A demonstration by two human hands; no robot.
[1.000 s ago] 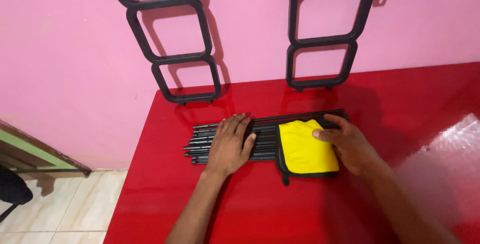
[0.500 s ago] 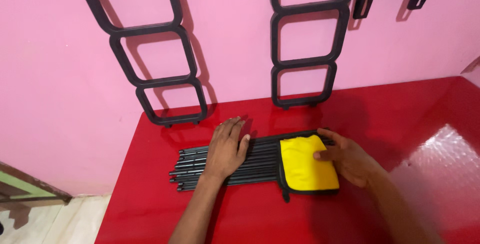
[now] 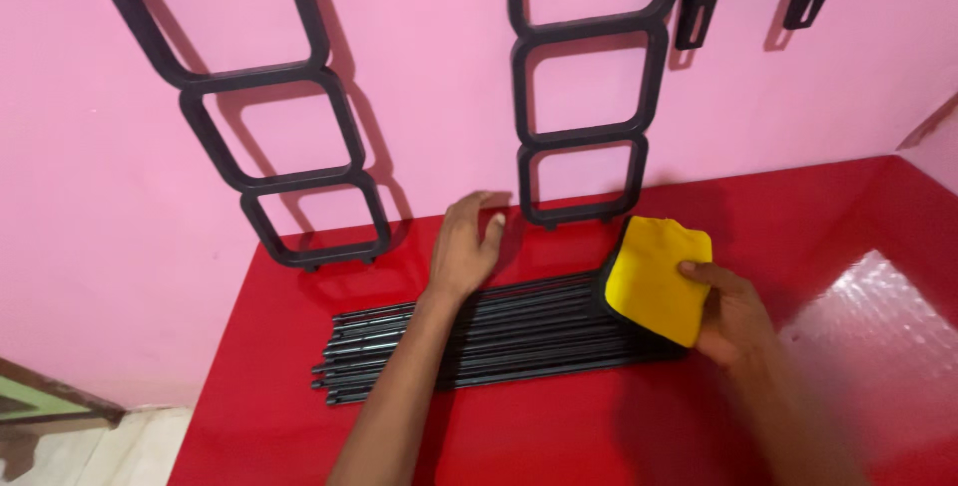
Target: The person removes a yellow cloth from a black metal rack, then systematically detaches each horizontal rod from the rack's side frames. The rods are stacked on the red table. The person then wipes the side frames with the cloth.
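Pink wall (image 3: 429, 97) stands behind a shiny red table (image 3: 818, 237), and two black frames (image 3: 584, 117) lean on that wall. On the table lies a bunch of thin black rods (image 3: 499, 331), side by side. The left hand (image 3: 467, 246) is past the rods, near the foot of a frame, with its fingers spread and holding nothing. The right hand (image 3: 733, 311) pinches a yellow cloth (image 3: 654, 276) with a black edge and lifts one side off the rods. It looks like the cloth is being taken off the rods. Next the cloth likely needs a spot on the table, away from the rods.
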